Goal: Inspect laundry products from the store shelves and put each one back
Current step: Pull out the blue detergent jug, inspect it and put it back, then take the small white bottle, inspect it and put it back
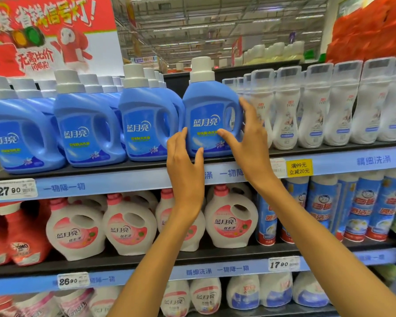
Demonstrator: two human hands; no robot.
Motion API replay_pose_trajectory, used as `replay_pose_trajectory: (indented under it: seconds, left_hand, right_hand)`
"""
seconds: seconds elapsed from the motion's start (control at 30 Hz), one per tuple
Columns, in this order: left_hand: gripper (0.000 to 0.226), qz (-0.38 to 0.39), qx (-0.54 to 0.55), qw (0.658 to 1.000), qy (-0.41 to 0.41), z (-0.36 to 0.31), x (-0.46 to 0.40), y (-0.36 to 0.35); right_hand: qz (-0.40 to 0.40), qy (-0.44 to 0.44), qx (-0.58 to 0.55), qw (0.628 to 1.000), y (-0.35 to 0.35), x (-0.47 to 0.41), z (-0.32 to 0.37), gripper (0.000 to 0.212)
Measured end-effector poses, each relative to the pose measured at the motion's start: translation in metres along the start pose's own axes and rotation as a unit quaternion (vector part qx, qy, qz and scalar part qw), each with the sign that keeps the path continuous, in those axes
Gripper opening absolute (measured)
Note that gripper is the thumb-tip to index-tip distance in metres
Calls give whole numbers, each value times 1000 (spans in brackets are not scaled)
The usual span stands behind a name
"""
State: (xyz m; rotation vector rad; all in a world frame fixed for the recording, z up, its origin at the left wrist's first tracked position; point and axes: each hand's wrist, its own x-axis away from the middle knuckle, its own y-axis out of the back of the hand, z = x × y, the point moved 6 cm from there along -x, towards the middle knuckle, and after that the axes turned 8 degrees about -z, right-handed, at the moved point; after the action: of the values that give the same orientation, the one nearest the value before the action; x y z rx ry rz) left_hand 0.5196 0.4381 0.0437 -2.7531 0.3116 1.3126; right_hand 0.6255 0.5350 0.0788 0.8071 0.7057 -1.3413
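A blue detergent bottle [209, 110] with a white cap stands at the front edge of the top shelf [124, 179], rightmost in a row of the same blue bottles [87, 131]. My left hand [184, 156] holds its lower left corner, fingers along the side and thumb on the front. My right hand [249, 138] grips its right side by the handle, with the thumb laid across the label. The bottle is upright.
White slim bottles [311, 115] crowd the shelf just right of the blue one. The shelf below holds white-and-pink jugs [128, 225] and blue-and-white spray cans [357, 207]. Price tags line the shelf edges. A red promotional sign [48, 33] hangs at the upper left.
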Motion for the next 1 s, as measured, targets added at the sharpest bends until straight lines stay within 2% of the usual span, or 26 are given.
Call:
replay_pose_trajectory:
  seconds: [0.3,0.37,0.47,0.53,0.63,0.73,0.87,0.93,1.0]
  left_hand:
    - [53,17,-28,999,-21,-8,4,0]
    - [54,0,-28,998,-48,-15,6,5]
    - [49,-27,3,996,-82,-29,5,8]
    - [43,0,48,996,-78,-38,7,-1]
    - [33,86,92,990,-66,-56,17,-26]
    - [40,140,75,985,-68,-69,28,-54]
    - [45,138,54,986,-71,-76,33,-77]
    - [46,124,35,990,-57,-74,33,-82]
    - [46,106,26,993,-45,-72,34,-85]
  right_hand:
    - [9,14,17,1000,1,7,1,68]
    - [-35,12,-14,999,15,11,0,56]
    - [-166,51,-2,985,55,8,5,33]
    - [-197,62,16,978,75,-3,6,30]
    - [-170,85,119,975,82,-25,6,35]
    - [-139,121,191,964,81,-49,10,44]
    - [-62,145,297,942,68,-76,7,57]
    - [-23,167,311,935,62,-78,4,53]
    - [-16,200,284,938,65,-75,4,47]
